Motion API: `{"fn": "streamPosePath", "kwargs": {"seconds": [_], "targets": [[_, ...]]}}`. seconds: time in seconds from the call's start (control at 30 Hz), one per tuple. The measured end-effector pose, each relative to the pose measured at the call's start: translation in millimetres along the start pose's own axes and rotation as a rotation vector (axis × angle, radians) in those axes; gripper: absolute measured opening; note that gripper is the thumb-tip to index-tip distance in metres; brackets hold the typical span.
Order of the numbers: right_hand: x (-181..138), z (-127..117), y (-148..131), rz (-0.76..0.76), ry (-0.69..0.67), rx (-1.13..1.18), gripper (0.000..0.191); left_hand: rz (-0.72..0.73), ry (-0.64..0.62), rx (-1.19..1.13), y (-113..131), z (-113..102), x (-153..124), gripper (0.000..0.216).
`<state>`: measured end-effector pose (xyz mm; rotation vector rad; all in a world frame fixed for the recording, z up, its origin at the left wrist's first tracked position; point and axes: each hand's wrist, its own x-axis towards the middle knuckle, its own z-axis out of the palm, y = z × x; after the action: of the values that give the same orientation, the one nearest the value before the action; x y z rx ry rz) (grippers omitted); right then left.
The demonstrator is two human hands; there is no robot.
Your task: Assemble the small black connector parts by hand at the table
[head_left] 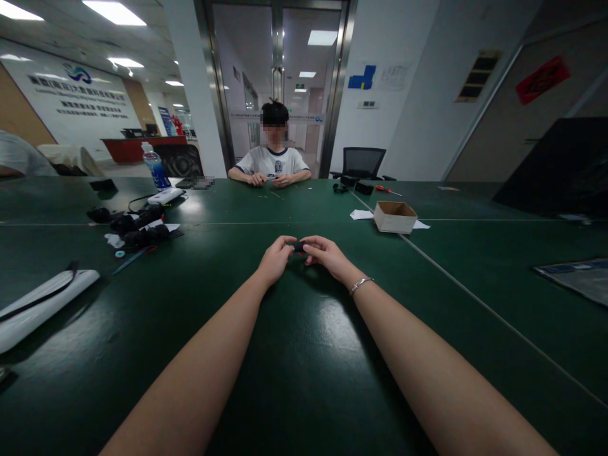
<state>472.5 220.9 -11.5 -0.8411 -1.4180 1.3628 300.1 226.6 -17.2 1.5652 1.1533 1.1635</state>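
Note:
Between the fingertips of both my hands is a small black object (pixel 299 247), short and block-like; its exact kind is too small to make out. My left hand (pixel 275 259) pinches its left end with thumb and fingers. At the other end, my right hand (pixel 327 256) grips it in the same way, a silver bracelet (pixel 361 285) round the wrist. Both hands are just above or resting on the dark green table (pixel 294 354); which of the two I cannot tell. The fingers hide part of the object.
Across the table sits a person (pixel 275 161), hands together over the tabletop. A small open box (pixel 395 218) stands right of centre, a screwdriver (pixel 388 190) behind it. Black parts (pixel 137 228), a bottle (pixel 156 166) and a long white case (pixel 47 307) lie to the left.

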Motion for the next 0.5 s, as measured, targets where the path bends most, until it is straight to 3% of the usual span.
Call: {"fn": "streamPosePath", "kwargs": {"seconds": [0.5], "targets": [[0.0, 0.8, -0.2, -0.003, 0.008, -0.011, 0.035, -0.004, 0.025, -0.002, 1.8, 0.1, -1.3, 0.028]]}}
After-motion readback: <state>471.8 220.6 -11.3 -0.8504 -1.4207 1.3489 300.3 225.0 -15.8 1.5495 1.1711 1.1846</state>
